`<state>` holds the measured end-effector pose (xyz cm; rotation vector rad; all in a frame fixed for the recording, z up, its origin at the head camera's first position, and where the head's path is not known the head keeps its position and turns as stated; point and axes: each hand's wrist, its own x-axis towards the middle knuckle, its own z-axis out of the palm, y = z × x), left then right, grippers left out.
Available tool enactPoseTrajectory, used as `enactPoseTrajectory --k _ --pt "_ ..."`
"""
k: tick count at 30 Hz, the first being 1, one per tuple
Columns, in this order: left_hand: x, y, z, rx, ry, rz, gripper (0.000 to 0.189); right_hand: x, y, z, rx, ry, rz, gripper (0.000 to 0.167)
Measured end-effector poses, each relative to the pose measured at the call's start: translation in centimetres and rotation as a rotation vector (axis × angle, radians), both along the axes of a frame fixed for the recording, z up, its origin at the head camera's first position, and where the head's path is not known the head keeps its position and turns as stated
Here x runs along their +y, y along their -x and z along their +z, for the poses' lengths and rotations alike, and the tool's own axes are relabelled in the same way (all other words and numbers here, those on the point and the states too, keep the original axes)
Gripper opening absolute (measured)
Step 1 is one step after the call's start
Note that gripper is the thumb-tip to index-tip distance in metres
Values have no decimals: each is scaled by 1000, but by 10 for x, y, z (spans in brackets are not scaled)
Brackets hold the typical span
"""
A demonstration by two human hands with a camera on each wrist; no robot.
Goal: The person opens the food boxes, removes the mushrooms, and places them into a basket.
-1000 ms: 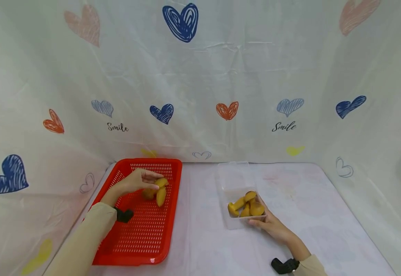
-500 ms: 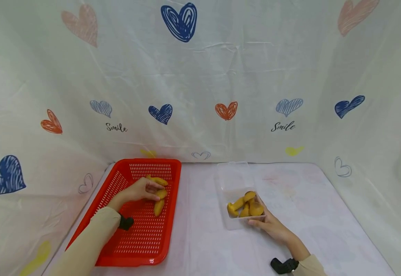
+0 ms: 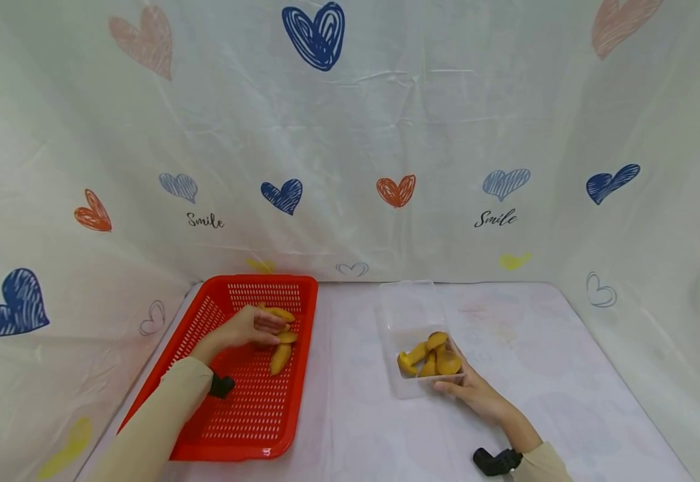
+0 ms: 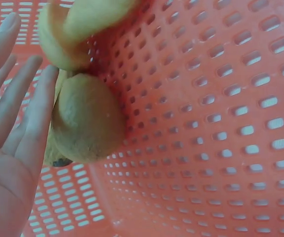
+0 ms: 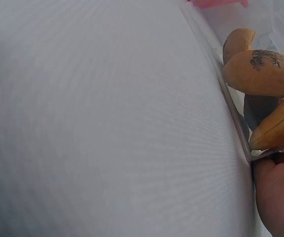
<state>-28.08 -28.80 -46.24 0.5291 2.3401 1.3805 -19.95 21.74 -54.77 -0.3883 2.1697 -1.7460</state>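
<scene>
My left hand (image 3: 246, 329) is inside the red perforated basket (image 3: 238, 432), above several yellow-brown mushrooms (image 3: 280, 359). In the left wrist view its fingers (image 4: 39, 98) are nearly straight, and the fingertips sit beside a rounded mushroom (image 4: 88, 118). Whether they touch it I cannot tell. On the right of the table, a clear plastic box (image 3: 402, 345) with its lid (image 3: 411, 304) folded back contains several similar mushrooms (image 3: 446, 362). My right hand (image 3: 475, 393) holds this box at its near right corner, thumb at the front and fingers along the right side, partly hidden.
A white tablecloth (image 3: 362, 428) covers the table, and a white curtain printed with hearts (image 3: 350, 134) rises behind and at both sides. The basket's raised rim surrounds my left hand. A black wrist camera (image 3: 497, 462) sits at my right wrist.
My left hand has come nearer within the basket, uncovering a mushroom at the back. Its fingers have loosened from a mushroom now lying by the fingertips. The right hand and box stay put.
</scene>
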Motion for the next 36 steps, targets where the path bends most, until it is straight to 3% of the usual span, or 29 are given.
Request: enactPoseTrajectory --k 9,18,26,36 --pt "6 5 18 -20 -117 3 45 1 1 -1 7 2 6 100" --pt "37 13 56 -27 -145 23 49 3 2 -4 1 6 4 100" --pt "72 18 77 41 -113 -77 48 3 3 -3 3 18 18 100" --pt "124 24 82 52 -125 -217 49 3 3 -3 -6 30 31 100"
